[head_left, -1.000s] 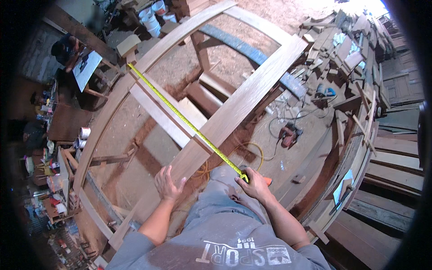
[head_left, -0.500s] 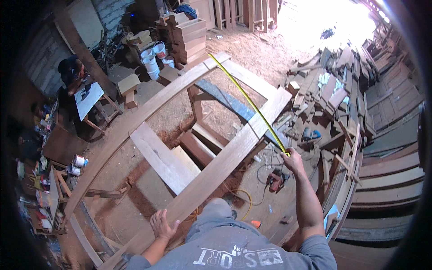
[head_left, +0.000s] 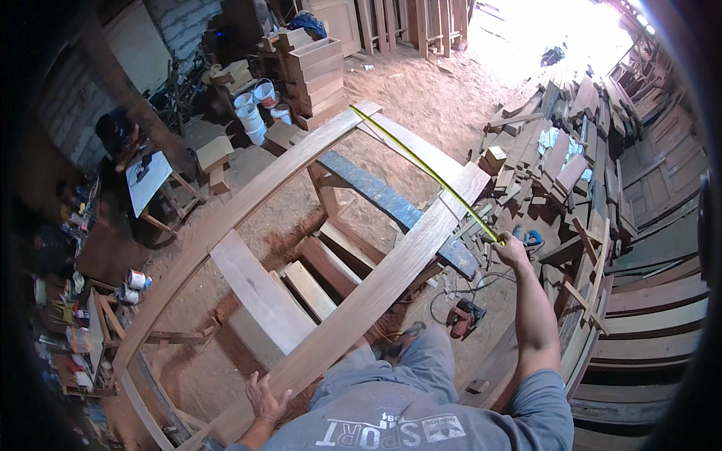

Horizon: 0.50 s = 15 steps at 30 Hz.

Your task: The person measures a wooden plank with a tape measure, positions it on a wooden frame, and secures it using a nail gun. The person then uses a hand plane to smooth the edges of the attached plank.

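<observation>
A large wooden frame (head_left: 368, 307), like a door frame with crosspieces, lies slantwise in front of me on wooden supports. My right hand (head_left: 511, 250) is closed around the near end of a yellow tape measure (head_left: 410, 155), just past the frame's right corner. The blade stretches to the far corner, running near the end rail (head_left: 421, 154) with a slight bow. My fingers hide most of the tape's case. My left hand (head_left: 267, 400) rests on the near long rail, fingers spread, holding nothing.
Under the frame are a blue-grey plank (head_left: 372, 184) and several timber pieces (head_left: 327, 259). A red power tool (head_left: 465, 319) with a cord lies on the floor. Offcuts (head_left: 553, 154) are heaped at right. White buckets (head_left: 250, 120) and a person (head_left: 119, 135) at a small table are at left.
My right hand has moved right, and the tape has swung closer to the end rail and bows more. My left hand stays on the near rail. The view has shifted slightly.
</observation>
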{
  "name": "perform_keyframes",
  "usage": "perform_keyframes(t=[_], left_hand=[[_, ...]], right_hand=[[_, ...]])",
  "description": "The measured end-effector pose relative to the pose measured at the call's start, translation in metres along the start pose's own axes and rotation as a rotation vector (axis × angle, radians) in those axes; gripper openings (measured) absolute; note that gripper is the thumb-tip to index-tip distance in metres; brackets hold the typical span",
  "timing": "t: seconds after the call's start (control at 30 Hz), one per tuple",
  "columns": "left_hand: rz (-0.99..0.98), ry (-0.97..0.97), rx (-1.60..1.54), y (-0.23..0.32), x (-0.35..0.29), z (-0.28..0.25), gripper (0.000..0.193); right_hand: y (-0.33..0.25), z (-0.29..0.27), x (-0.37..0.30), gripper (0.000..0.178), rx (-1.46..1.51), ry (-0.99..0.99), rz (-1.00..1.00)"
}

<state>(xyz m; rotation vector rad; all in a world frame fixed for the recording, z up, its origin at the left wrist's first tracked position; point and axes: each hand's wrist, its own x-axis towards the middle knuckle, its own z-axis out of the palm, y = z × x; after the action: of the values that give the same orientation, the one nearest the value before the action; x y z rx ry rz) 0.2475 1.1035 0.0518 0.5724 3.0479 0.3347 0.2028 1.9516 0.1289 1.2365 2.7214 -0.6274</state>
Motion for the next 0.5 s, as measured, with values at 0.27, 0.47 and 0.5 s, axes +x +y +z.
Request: perform_keyframes(t=[0.27, 0.47, 0.5], left_hand=[[0.048, 0.163, -0.259, 0.165, 0.189, 0.036, 0.076], [0.278, 0.108, -0.264, 0.327, 0.335, 0.078, 0.084], [0.297, 0.079, -0.216, 0.355, 0.353, 0.084, 0.090]], right_hand=[[0.070, -0.030, 0.078, 0.044, -0.076, 0.030, -0.049], [0.112, -0.037, 0.139, 0.043, -0.059, 0.035, -0.097], [0.117, -0.039, 0.150, 0.043, -0.071, 0.046, -0.101]])
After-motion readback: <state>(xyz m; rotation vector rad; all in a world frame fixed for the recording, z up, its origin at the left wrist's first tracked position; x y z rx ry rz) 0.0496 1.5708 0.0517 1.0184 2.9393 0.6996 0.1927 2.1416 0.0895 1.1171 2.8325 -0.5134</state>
